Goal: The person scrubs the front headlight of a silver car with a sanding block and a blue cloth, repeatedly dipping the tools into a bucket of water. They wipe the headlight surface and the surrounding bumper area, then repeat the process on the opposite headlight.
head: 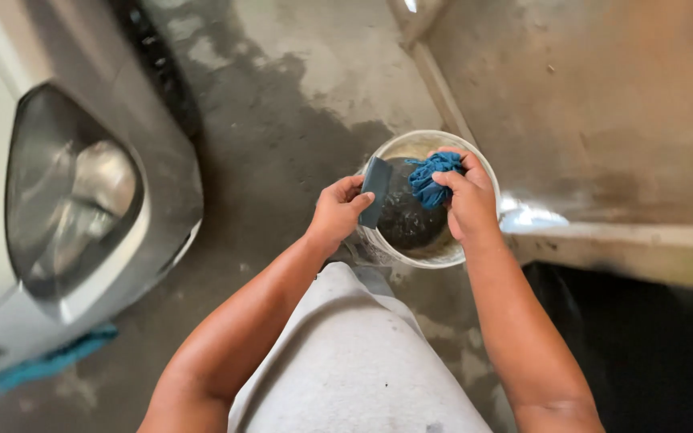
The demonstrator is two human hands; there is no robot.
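Nearest: a grey shirt fills the bottom of the view, with two bare arms reaching out from it.
Car: the front corner of a silver car is on the left, with a big headlight. A bit of blue cloth hangs near its low edge.
Floor: a concrete floor, dark and wet in patches. A low concrete ledge runs along the right.
Bucket: a pale round bucket stands on the floor, right in front of the person, between the two hands. The water inside looks dark.
Left hand: the left hand is closed around a flat dark blue-grey block (maybe a sponge or a scraper, I cannot tell). It holds the block by its long side, at the bucket's left rim.
Right hand: the right hand is squeezed shut on a blue rag, bunched up over the bucket.
How the rag feels: I think it is soft, floppy and light. If wet, it will drip and be a bit slippery. Grab it in a fist around the middle so no end slips out.
How the block feels: it looks stiffer and light. Pinching its edges with thumb and fingers seems best.
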